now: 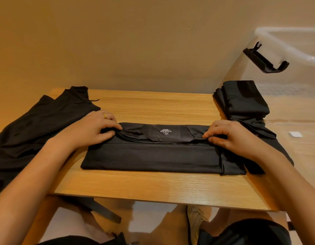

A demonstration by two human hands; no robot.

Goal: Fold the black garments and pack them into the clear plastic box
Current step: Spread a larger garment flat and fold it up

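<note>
Both my hands pinch the garment's [153,154] far fold, left hand [93,129] and right hand [231,137] at its ends; bare table [153,184] lies near me, box [285,68] far right.

light: warm, dim, amber cast | focus: soft | edges: wide-angle bowing | shadows: soft

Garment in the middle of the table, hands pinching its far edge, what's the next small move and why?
Probably draw that far edge toward you and lay it over the near half. The left hand and right hand each pinch an end of the far strip, while the rest of the garment lies flat in a long band, wider than the folded pile at right.
</note>
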